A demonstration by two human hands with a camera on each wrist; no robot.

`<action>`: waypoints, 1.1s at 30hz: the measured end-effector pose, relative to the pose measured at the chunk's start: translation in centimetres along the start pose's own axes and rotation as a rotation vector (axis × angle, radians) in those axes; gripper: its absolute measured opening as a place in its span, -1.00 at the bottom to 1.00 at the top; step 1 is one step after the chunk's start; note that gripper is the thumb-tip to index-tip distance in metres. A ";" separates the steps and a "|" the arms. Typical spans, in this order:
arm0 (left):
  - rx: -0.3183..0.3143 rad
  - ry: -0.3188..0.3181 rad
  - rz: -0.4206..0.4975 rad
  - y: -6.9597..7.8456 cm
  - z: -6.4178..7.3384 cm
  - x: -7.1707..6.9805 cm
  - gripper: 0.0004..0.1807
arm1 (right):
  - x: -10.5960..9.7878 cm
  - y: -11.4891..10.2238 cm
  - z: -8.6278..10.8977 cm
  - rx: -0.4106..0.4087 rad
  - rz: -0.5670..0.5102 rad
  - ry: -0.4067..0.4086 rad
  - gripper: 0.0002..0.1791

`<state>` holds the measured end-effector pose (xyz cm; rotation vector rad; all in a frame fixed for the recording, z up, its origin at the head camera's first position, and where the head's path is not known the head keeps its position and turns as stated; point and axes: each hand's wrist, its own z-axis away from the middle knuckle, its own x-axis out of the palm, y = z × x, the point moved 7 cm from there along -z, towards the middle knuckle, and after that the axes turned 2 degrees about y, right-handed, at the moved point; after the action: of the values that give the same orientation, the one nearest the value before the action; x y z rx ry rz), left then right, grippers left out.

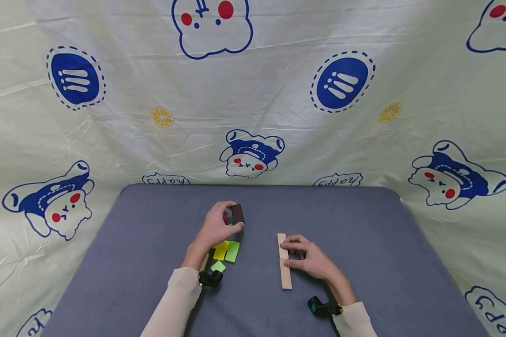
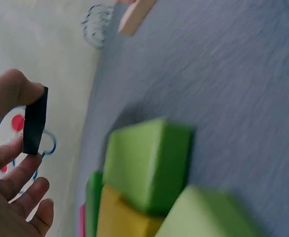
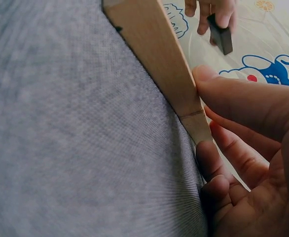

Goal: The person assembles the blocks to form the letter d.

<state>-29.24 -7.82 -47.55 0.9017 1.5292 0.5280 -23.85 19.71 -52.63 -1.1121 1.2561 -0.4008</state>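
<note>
My left hand (image 1: 219, 227) pinches a dark brown block (image 1: 238, 214) between thumb and fingertips, raised above the table in the left wrist view. Under and beside that hand lie yellow blocks (image 1: 221, 250), a green block (image 1: 232, 252) and a light green block (image 1: 218, 267). Two pale wooden blocks (image 1: 286, 278) lie end to end in a line on the cloth. Bent over them, my right hand (image 1: 312, 257) touches them near their joint, with the thumb (image 3: 228, 89) on the nearer one and fingertips at the farther one.
A grey cloth covers the table (image 1: 354, 220). Behind it hangs a pale printed curtain (image 1: 270, 93). Partly hidden by the left wrist is a pale stick-like piece (image 1: 204, 262). Dark green (image 2: 92, 202) and pink (image 2: 82, 219) pieces show at the pile's far side.
</note>
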 end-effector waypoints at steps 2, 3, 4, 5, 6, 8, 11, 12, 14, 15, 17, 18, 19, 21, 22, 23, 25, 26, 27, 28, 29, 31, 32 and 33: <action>0.017 -0.012 -0.023 0.5 0.0 0.9 -0.34 | 0.1 0.0 -0.1 0.003 -0.006 0.002 -0.49; 0.024 -0.020 -0.032 0.6 -0.1 1.4 -0.34 | 0.1 0.0 -0.1 0.004 -0.009 0.002 -0.49; 0.030 -0.029 -0.034 0.8 -0.1 2.0 -0.34 | 0.1 0.0 -0.1 0.005 -0.011 0.003 -0.49; 0.035 -0.036 -0.039 1.0 -0.1 2.4 -0.34 | 0.1 0.0 -0.1 0.007 -0.011 0.004 -0.49; 0.029 -0.037 -0.031 1.2 -0.2 2.8 -0.32 | 0.2 0.0 -0.1 0.011 -0.010 0.003 -0.49; 0.017 -0.032 -0.008 1.4 -0.3 3.4 -0.30 | 0.2 0.0 -0.1 0.011 -0.007 0.001 -0.49; 0.004 -0.028 0.004 1.8 -0.5 4.3 -0.29 | 0.2 -0.1 -0.2 0.009 -0.009 0.000 -0.48; 0.003 -0.031 0.010 2.0 -0.6 4.6 -0.29 | 0.2 -0.1 -0.2 0.009 -0.010 0.000 -0.49; 0.011 -0.041 0.002 2.3 -0.8 5.2 -0.30 | 0.2 -0.1 -0.2 0.012 -0.012 0.003 -0.49; 0.015 -0.049 0.003 2.4 -0.9 5.5 -0.30 | 0.2 -0.1 -0.1 0.014 -0.011 0.004 -0.49; 0.021 -0.061 0.001 2.6 -1.1 6.0 -0.30 | 0.1 0.0 -0.1 0.021 -0.004 0.007 -0.49; 0.021 -0.065 0.003 2.7 -1.2 6.3 -0.30 | 0.1 0.0 -0.1 0.024 -0.002 0.008 -0.49; 0.019 -0.069 0.004 2.8 -1.3 6.5 -0.30 | 0.1 0.1 -0.1 0.027 0.000 0.008 -0.49; 0.016 -0.074 0.009 2.9 -1.5 6.8 -0.30 | 0.1 0.1 -0.1 0.028 0.001 0.006 -0.49; 0.016 -0.080 0.007 2.9 -1.6 7.0 -0.30 | 0.1 0.2 -0.1 0.030 0.000 0.005 -0.49; 0.015 -0.087 0.011 3.1 -1.7 7.1 -0.30 | 0.1 0.2 -0.1 0.030 -0.002 0.005 -0.49; 0.013 -0.099 0.013 3.2 -1.9 7.4 -0.29 | 0.1 0.2 -0.1 0.029 -0.003 0.006 -0.49; 0.011 -0.105 0.011 3.3 -2.0 7.6 -0.29 | 0.1 0.2 -0.2 0.029 -0.002 0.006 -0.49; 0.011 -0.111 0.010 3.5 -2.1 7.7 -0.29 | 0.1 0.2 -0.2 0.028 -0.001 0.005 -0.50; 0.011 -0.115 0.008 3.5 -2.3 7.8 -0.29 | 0.1 0.2 -0.2 0.026 0.000 0.005 -0.50; 0.009 -0.119 0.008 3.6 -2.5 8.0 -0.29 | 0.1 0.2 -0.2 0.026 0.002 0.005 -0.50; 0.005 -0.127 0.002 3.8 -2.9 8.3 -0.30 | 0.1 0.1 -0.2 0.024 0.000 0.004 -0.50; 0.006 -0.130 0.003 3.9 -3.0 8.5 -0.30 | 0.1 0.1 -0.2 0.023 -0.002 0.003 -0.50; 0.007 -0.133 -0.001 3.9 -3.2 8.6 -0.30 | 0.1 0.1 -0.1 0.022 -0.005 0.002 -0.50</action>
<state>-31.18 1.86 -49.28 0.9235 1.4117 0.4536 -23.99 19.64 -52.76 -1.0966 1.2484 -0.4181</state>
